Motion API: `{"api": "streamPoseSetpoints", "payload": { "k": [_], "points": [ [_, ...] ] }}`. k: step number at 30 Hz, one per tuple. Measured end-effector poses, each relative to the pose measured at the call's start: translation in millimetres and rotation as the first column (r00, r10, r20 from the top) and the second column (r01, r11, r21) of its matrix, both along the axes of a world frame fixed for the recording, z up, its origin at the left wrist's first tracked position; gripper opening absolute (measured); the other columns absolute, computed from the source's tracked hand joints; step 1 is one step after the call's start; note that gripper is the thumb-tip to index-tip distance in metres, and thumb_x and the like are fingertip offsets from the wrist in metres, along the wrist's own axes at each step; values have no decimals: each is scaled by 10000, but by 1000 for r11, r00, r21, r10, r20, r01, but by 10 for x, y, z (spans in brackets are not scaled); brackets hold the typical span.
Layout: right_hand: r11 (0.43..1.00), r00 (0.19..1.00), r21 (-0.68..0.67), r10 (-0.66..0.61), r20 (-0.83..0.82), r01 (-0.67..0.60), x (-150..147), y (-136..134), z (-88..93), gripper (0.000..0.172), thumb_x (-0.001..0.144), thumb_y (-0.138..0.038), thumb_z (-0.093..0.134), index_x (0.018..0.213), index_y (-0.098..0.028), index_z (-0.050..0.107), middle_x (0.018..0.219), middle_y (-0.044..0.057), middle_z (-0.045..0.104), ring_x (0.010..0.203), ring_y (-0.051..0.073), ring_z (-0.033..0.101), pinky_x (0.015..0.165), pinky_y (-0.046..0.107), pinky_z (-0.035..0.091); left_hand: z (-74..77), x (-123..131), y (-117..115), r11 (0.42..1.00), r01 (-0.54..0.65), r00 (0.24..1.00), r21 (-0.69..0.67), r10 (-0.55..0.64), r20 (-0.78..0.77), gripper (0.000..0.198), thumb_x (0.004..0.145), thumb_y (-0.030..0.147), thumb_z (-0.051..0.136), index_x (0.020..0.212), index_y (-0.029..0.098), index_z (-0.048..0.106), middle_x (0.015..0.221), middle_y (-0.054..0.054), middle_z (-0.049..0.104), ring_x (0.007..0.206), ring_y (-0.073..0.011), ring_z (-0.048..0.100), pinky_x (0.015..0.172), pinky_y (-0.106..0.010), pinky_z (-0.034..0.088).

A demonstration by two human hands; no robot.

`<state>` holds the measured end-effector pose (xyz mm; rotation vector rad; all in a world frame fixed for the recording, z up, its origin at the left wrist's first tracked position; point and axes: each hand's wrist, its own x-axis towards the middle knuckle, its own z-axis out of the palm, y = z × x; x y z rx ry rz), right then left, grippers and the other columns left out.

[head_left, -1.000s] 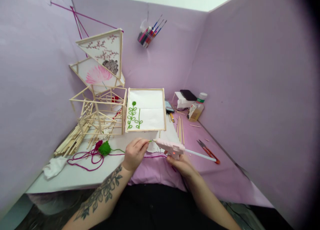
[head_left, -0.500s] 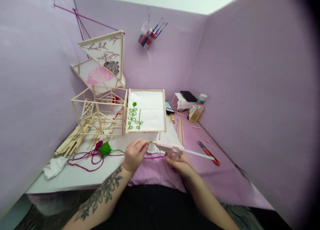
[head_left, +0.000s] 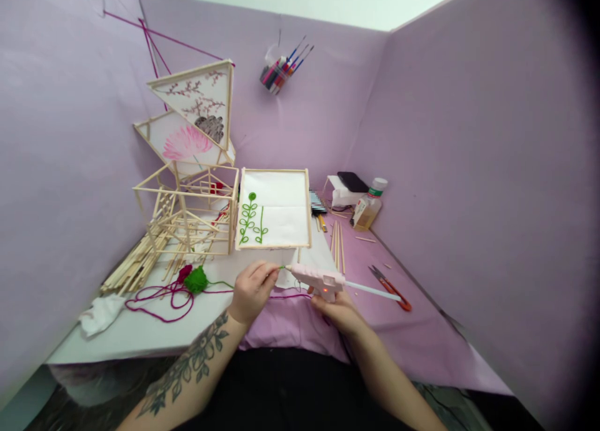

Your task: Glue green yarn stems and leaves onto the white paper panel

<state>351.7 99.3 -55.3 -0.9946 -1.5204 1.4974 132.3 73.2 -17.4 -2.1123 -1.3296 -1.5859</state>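
My left hand (head_left: 253, 288) pinches the end of a green yarn, and its tip meets the nozzle of a pale pink glue gun (head_left: 315, 276). The strand trails left to a green yarn ball (head_left: 195, 280). Around the glue gun's handle my right hand (head_left: 340, 309) is closed; a red light glows on the gun and a long glue stick (head_left: 372, 290) sticks out of its back. Beyond the hands stands a white panel (head_left: 285, 190) in a wooden frame, with green yarn stems, leaves and one round coil on its left part.
On the left are a wooden stick frame (head_left: 186, 195), loose sticks (head_left: 134, 262), magenta yarn (head_left: 159, 318) and a white cloth (head_left: 100, 314). Orange-handled scissors (head_left: 398, 297), a bottle (head_left: 368, 207) and thin sticks (head_left: 337, 247) lie rightward. Painted panels (head_left: 206, 100) hang at upper left.
Hardly anything differs. Both hands keep their places, with the yarn end still at the glue gun's nozzle; the view has shifted very slightly.
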Motion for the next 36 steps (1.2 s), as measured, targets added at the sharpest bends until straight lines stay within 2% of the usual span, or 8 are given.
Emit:
{"api": "streamPoseSetpoints", "payload": {
  "k": [15, 22, 31, 36],
  "points": [
    [1000, 1000, 13, -23, 18, 23, 24, -8, -54, 394, 656, -462, 749, 904, -170, 658, 614, -13, 532, 529, 118, 455, 472, 234, 364, 12, 3, 7, 1000, 15, 999, -7, -14, 44, 78, 858, 163, 578, 902, 186, 638, 778, -29, 643, 683, -114, 610, 645, -214, 512],
    [1000, 999, 4, -7, 39, 7, 16, -8, -47, 352, 666, -446, 737, 890, -182, 672, 598, -16, 527, 525, 125, 456, 468, 239, 372, 27, 12, 3, 1000, 8, 997, -28, -6, 77, 79, 871, 198, 565, 879, 185, 642, 757, -30, 636, 670, -115, 600, 646, -224, 518],
    [998, 999, 59, -12, 37, 10, 23, -20, -17, 343, 680, -427, 738, 911, -183, 668, 769, 28, 632, 634, 153, 540, 587, 275, 449, 61, 17, -3, 1000, -3, 996, -25, 5, 84, 70, 864, 193, 570, 856, 182, 639, 721, -12, 617, 609, -96, 558, 604, -210, 496],
    [999, 999, 40, -19, 40, 18, 11, -20, -31, 349, 672, -433, 739, 903, -182, 663, 717, 14, 606, 619, 151, 525, 569, 274, 443, 65, 14, -7, 1000, 18, 996, -19, -17, 85, 54, 859, 178, 581, 859, 183, 635, 726, -9, 612, 611, -94, 554, 605, -208, 487]
  ]
}}
